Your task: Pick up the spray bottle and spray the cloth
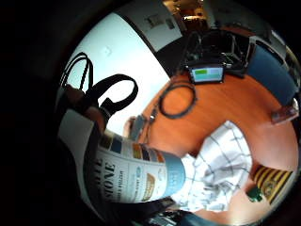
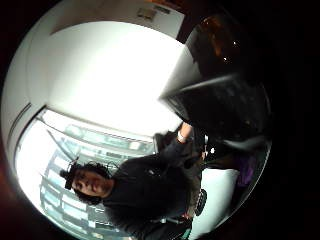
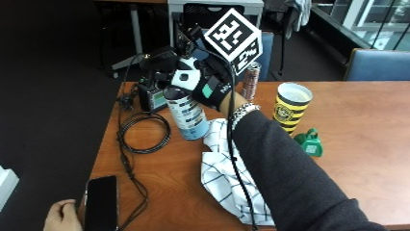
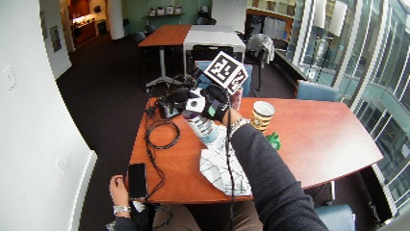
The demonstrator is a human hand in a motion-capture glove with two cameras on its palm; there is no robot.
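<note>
My gloved right hand [image 3: 206, 87] grips the top of the spray bottle [image 3: 187, 114], a white cylinder with a blue base and a printed label. The bottle leans slightly, its base close to the table beside the cloth's far edge; I cannot tell whether it touches the wood. The white checked cloth [image 3: 225, 179] lies crumpled on the brown table [image 3: 359, 144], partly hidden under my dark sleeve. In the little finger side palm view the bottle [image 1: 136, 178] fills the space near my palm, with the cloth [image 1: 222, 162] just past its base. The spray head is hidden by my hand.
A yellow and black striped cup [image 3: 291, 105], a small green object [image 3: 311, 143] and a drink can [image 3: 251, 80] stand beyond the cloth. A coiled black cable [image 3: 144, 133] and a black device [image 3: 154, 95] lie left of the bottle. A bare hand [image 3: 61, 216] holds a phone [image 3: 101, 204] at the near corner.
</note>
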